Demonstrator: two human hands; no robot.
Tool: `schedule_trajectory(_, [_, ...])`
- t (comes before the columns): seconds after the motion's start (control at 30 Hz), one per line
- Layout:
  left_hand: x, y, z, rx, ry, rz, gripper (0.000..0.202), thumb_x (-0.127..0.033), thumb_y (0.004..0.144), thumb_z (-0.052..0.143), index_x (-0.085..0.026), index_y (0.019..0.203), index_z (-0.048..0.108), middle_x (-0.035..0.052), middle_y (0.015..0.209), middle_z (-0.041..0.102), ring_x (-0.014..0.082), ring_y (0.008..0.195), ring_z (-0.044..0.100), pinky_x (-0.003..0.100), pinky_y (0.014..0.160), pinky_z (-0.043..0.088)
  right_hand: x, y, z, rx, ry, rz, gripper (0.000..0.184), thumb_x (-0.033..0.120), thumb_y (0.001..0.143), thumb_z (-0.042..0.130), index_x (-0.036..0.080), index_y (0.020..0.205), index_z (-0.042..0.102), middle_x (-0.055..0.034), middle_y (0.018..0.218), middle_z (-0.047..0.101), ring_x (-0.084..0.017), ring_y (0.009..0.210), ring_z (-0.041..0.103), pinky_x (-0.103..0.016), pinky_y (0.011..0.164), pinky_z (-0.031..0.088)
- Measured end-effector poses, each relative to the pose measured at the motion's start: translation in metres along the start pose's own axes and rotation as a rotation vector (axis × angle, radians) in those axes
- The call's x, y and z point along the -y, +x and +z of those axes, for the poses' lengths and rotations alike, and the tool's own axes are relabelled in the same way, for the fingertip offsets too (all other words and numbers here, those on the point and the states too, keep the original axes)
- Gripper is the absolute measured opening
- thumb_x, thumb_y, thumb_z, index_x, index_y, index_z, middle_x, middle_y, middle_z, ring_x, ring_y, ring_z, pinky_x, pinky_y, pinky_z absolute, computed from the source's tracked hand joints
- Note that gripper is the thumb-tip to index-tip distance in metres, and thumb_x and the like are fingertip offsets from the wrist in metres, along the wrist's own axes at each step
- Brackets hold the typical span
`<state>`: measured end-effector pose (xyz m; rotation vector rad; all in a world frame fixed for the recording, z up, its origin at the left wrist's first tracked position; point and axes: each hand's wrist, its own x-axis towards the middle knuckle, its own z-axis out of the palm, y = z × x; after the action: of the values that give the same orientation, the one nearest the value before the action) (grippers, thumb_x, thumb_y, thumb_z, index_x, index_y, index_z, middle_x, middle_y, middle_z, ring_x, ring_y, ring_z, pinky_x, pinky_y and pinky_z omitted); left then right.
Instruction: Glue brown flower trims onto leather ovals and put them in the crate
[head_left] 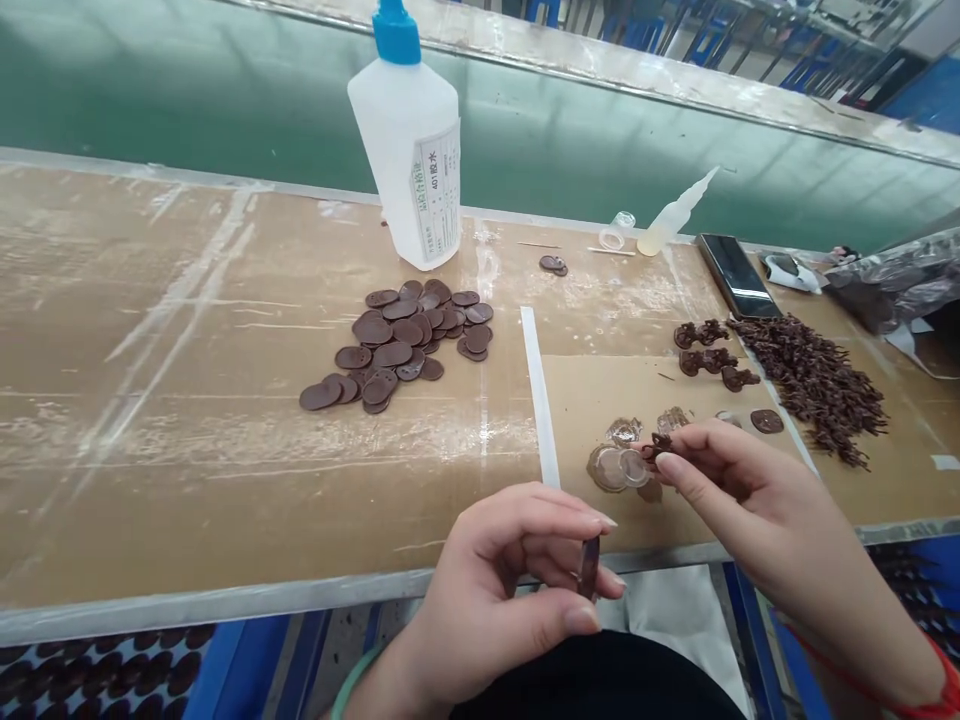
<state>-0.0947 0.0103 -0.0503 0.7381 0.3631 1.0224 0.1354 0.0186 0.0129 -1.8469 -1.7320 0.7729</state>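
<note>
Pinching grips: left hand (487, 600) holds a brown disc (589, 568) upright, right hand (757, 490) a brown sprig (658, 447).

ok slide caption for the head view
Left hand pinches a brown disc edge-on; right hand holds a small brown piece above clear discs.

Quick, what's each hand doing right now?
Left hand: closed, holding a brown oval piece.
Right hand: closed, pinching a small dark brown piece.

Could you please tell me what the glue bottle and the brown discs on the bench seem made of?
The glue bottle looks like translucent white plastic, matte, since light passes through. The brown discs look like moulded plastic or resin, with a satin sheen.
</note>
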Motion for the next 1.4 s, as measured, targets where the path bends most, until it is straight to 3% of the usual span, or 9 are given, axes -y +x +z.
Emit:
schedule_trajectory(0.37, [0.000,0.001,0.004,-0.002,-0.047,0.014,0.038,-0.013,0.080,0.085,-0.027,0.114,0.079,0.0070,0.111,0.071,0.0156,0.075,0.075,0.034,0.079,0.067,-0.002,-0.002,-0.003,-0.001,-0.102,0.040,0.024,0.047,0.092,0.066,0.024,0.093,0.072,-0.0026,0.088,0.077,-0.023,0.081,0.074,-0.029,0.063,0.055])
schedule_trajectory(0.6, [-0.002,0.000,0.007,-0.023,0.018,0.024,0.041,-0.007,0.077,0.085,-0.028,0.112,0.080,0.0062,0.110,0.073,0.0183,0.082,0.079,0.022,0.072,0.063,0.000,-0.001,-0.004,0.012,-0.112,0.089,0.028,0.051,0.089,0.069,0.024,0.090,0.069,-0.0038,0.086,0.076,-0.027,0.084,0.075,-0.032,0.064,0.053])
schedule_trajectory(0.83, [-0.002,0.001,0.007,-0.014,0.026,0.053,0.049,0.000,0.073,0.084,-0.028,0.113,0.079,0.0067,0.110,0.073,0.0195,0.083,0.079,0.021,0.072,0.063,0.013,-0.001,-0.002,-0.006,-0.129,0.127,0.027,0.050,0.088,0.066,0.023,0.085,0.065,-0.0021,0.080,0.074,-0.023,0.075,0.070,-0.031,0.063,0.046])
schedule_trajectory(1.03, [-0.002,0.001,0.008,-0.014,0.014,0.055,0.055,0.006,0.070,0.083,-0.029,0.113,0.080,0.0047,0.109,0.073,0.0192,0.084,0.080,0.018,0.073,0.062,0.010,-0.002,-0.002,-0.001,-0.132,0.121,0.024,0.047,0.089,0.067,0.023,0.085,0.065,-0.0021,0.083,0.073,-0.024,0.083,0.073,-0.030,0.064,0.047])
schedule_trajectory(1.4, [-0.002,0.001,0.008,-0.021,0.029,0.058,0.047,-0.001,0.073,0.085,-0.025,0.112,0.079,0.0068,0.110,0.073,0.0213,0.083,0.080,0.022,0.073,0.065,0.009,-0.001,-0.002,-0.005,-0.148,0.116,0.027,0.050,0.088,0.068,0.023,0.087,0.068,-0.0024,0.084,0.075,-0.026,0.083,0.073,-0.031,0.064,0.047])
